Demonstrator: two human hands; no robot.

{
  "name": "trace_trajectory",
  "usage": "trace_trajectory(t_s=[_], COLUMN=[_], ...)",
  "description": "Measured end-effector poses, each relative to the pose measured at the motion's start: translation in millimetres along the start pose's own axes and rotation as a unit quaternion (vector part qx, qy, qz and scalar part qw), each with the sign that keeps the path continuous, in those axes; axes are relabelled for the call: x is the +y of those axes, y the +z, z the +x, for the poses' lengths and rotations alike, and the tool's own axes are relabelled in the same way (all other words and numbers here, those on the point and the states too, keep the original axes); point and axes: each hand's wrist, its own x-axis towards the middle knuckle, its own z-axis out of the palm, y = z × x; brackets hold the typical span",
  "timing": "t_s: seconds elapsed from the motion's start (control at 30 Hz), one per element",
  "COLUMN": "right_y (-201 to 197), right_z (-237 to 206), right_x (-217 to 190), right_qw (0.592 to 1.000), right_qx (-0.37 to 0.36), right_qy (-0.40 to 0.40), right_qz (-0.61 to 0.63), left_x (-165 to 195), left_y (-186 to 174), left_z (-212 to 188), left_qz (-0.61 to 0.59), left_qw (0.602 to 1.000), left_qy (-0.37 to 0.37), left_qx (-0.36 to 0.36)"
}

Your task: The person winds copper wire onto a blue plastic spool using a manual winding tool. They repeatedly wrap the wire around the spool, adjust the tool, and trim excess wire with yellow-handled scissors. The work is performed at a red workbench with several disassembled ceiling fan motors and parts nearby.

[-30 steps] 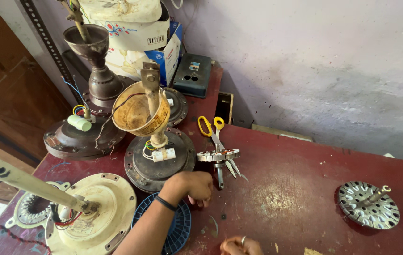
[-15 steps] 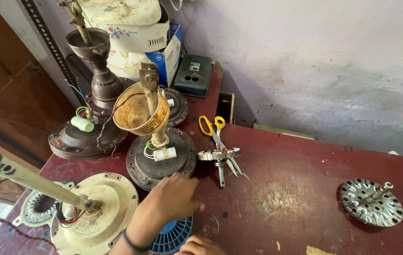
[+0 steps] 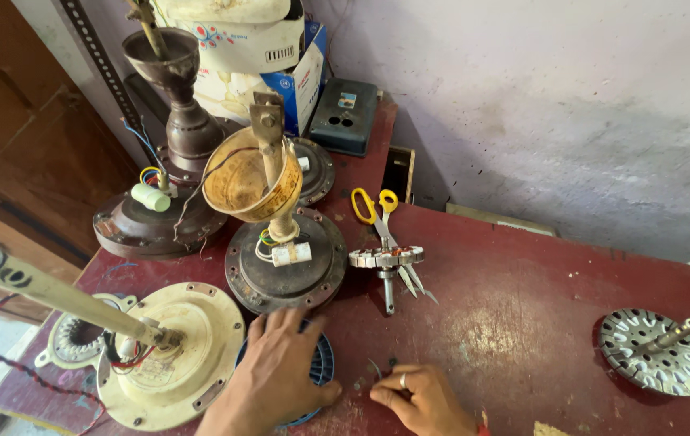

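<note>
- Left hand (image 3: 280, 375): laid flat, fingers spread, palm down on a blue ribbed disc (image 3: 322, 365) at the front edge of the red worktop (image 3: 523, 307); gripping nothing.
- Right hand (image 3: 418, 397): fingers curled together, tips pressed to the worktop just right of the disc; whether they pinch anything cannot be told.
- Cream fan motor (image 3: 179, 355) with a long rod lies just left of the disc.
- Dark fan motor (image 3: 284, 262) carrying a yellowed cup stands directly behind.
- Yellow-handled scissors (image 3: 377, 214) lie by a small toothed rotor (image 3: 387, 258).
- Perforated metal plate (image 3: 656, 351) sits well apart, far right.
</note>
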Motion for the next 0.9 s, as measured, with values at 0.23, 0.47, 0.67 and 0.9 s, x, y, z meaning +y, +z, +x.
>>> trace_trajectory(t_s=[0.23, 0.47, 0.67, 0.9], right_y=[13.0, 17.9, 21.5, 15.8], right_z=[0.3, 19.5, 23.1, 20.4], right_x=[-5.3, -5.2, -10.5, -20.9], right_qw=[0.978, 0.978, 0.971, 0.966], right_qx=[0.158, 0.154, 0.186, 0.175], right_qy=[-0.103, -0.074, -0.083, -0.139], right_qz=[-0.093, -0.116, -0.126, -0.128], left_x=[8.1, 11.9, 17.8, 23.0], left_y=[2.2, -8.3, -8.7, -9.1], left_z=[0.2, 1.6, -1.5, -2.3], left_qz=[0.002, 0.049, 0.029, -0.031], left_qw=[0.999, 0.983, 0.994, 0.998], left_qy=[-0.040, 0.175, -0.014, 0.009], left_qx=[-0.003, 0.006, -0.101, -0.057])
